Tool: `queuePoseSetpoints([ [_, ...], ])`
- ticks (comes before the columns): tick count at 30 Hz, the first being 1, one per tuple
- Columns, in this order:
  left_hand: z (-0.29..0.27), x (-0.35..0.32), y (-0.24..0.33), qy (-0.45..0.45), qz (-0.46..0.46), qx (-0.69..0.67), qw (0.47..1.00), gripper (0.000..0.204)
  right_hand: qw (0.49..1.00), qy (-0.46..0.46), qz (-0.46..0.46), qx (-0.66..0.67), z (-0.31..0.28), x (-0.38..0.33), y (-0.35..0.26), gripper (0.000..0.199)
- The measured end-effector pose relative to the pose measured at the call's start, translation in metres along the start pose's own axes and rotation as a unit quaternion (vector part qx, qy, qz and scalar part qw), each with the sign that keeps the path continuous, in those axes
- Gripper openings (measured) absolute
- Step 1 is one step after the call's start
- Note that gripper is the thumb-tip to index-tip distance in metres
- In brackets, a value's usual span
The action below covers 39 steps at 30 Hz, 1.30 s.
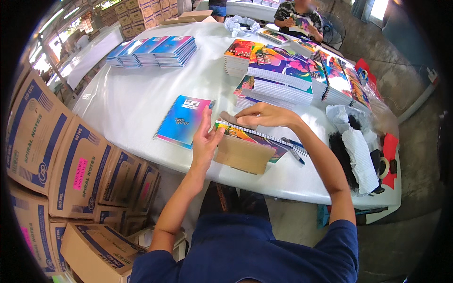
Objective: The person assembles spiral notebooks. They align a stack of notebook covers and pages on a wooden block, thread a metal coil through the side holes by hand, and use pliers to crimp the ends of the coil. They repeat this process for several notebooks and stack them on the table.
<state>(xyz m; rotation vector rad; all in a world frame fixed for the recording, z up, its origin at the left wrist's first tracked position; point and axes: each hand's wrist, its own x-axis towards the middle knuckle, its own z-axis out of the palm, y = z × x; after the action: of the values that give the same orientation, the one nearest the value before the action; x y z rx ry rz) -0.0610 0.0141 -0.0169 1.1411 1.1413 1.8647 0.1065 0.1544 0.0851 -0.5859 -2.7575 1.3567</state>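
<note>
My left hand point(207, 134) grips the left end of a spiral notebook point(247, 153), its thumb on the near side. The notebook is tilted up on the table with its plain brown board facing me, and a strip of colourful cover shows below the coil. At the binding's left end my right hand point(264, 115) is bent over, its fingers closed on a greyish-brown flat piece point(229, 117) whose kind I cannot make out. Left of my hands lies a blue and pink spiral notebook point(183, 120). A dark pen point(298, 157) rests beside the held notebook's right end.
Stacks of blue notebooks point(174, 49) stand at the far left, and colourful notebook stacks point(283, 68) beyond my hands. Black coils point(340, 158) and a tape roll point(383, 166) lie rightward. Cartons point(78, 165) rise at my left. Another person point(299, 23) sits across the table.
</note>
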Motion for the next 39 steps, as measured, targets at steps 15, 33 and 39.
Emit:
queuePoseSetpoints([
  [15,0.005,0.001,0.005,0.013,-0.008,-0.037,0.999,0.076,1.0,0.009,0.027,-0.001,-0.002,-0.003,-0.03,0.061],
  [33,0.005,-0.002,0.012,0.013,-0.066,-0.03,0.997,0.085,0.994,-0.026,0.106,0.026,-0.001,0.007,-0.025,0.07],
  [39,0.006,-0.002,-0.001,0.008,-0.025,-0.007,1.0,0.082,0.992,-0.02,0.123,0.031,0.007,0.009,-0.032,0.07],
])
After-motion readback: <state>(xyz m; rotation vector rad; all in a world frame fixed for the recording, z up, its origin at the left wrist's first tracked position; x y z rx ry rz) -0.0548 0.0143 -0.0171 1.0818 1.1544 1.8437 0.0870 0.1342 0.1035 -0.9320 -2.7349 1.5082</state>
